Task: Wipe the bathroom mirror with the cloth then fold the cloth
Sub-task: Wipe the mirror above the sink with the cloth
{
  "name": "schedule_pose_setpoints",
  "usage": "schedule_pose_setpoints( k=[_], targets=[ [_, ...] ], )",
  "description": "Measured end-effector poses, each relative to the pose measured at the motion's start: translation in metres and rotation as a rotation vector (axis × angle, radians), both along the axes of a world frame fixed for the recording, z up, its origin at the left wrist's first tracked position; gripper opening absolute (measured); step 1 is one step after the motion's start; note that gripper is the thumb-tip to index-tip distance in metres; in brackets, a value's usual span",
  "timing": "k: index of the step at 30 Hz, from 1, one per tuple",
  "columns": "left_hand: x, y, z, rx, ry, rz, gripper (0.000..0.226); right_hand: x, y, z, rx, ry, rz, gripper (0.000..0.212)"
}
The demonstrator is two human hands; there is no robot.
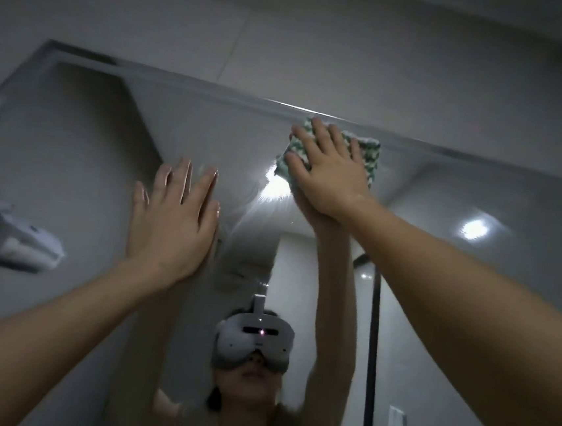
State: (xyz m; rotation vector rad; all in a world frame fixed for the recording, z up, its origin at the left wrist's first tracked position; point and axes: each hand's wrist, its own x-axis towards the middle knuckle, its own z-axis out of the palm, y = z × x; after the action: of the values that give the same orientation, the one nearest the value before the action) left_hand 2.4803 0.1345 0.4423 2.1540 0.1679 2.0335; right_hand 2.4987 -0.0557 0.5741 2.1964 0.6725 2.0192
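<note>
Taking the mirror (pixel 473 265) as the landmark and reading from its left side across: a white fixture (pixel 12 242) juts in at the mirror's left edge, blurred, and what it is cannot be told.

Next, left of the mirror's middle, the left hand (pixel 172 223) lies flat against the glass, fingers (pixel 183 182) straight and spread, holding nothing. It looks like a brace for the reach upward. To wipe well, that palm should press as lightly as balance allows, since bare skin on glass is likely to leave prints that then need a pass of their own.

Right of the middle, just under the mirror's top edge, the right hand (pixel 328 172) presses the green-and-white cloth (pixel 369 156) flat onto the glass. Its fingers are extended over the cloth, not curled round it, so the cloth is held only by pressure against the mirror. The cloth sits touching or very nearly touching the top frame, with its right part showing beyond the hand.

The step in hand seems to be wiping the top band. Done well, the palm keeps even pressure so the cloth does not slip out or bunch, and strokes run along the top edge, then work downward in overlapping rows. The area under the left hand and the bright light reflections (pixel 274 191) near the cloth are worth checking for streaks. Folding is not yet begun.
</note>
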Motion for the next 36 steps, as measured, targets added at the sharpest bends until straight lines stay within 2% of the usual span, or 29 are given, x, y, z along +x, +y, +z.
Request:
schedule_pose_setpoints(
  k=[3, 6, 11, 22, 29, 36],
  targets=[
    [-0.004, 0.011, 0.017, 0.042, -0.007, -0.008, 0.052, -0.001, 0.009, 0.018, 0.073, 0.021, 0.005, 0.055],
    [-0.006, 0.019, 0.022, 0.042, 0.008, -0.051, 0.051, -0.004, 0.027, 0.008, 0.163, 0.039, 0.010, 0.056],
    [-0.012, 0.025, -0.008, 0.089, 0.031, -0.054, 0.052, -0.009, 0.063, -0.044, 0.063, 0.050, 0.008, 0.057],
    [-0.021, 0.055, -0.149, 0.034, 0.178, 0.004, 0.059, -0.009, 0.096, -0.196, -0.138, 0.050, -0.005, 0.060],
    [-0.034, 0.063, -0.260, -0.040, 0.319, 0.019, 0.060, 0.000, 0.104, -0.296, -0.211, -0.067, 0.138, 0.056],
    [-0.047, 0.065, -0.345, -0.086, 0.478, 0.052, 0.061, -0.003, 0.113, -0.400, -0.304, -0.013, 0.178, 0.057]
  ],
)
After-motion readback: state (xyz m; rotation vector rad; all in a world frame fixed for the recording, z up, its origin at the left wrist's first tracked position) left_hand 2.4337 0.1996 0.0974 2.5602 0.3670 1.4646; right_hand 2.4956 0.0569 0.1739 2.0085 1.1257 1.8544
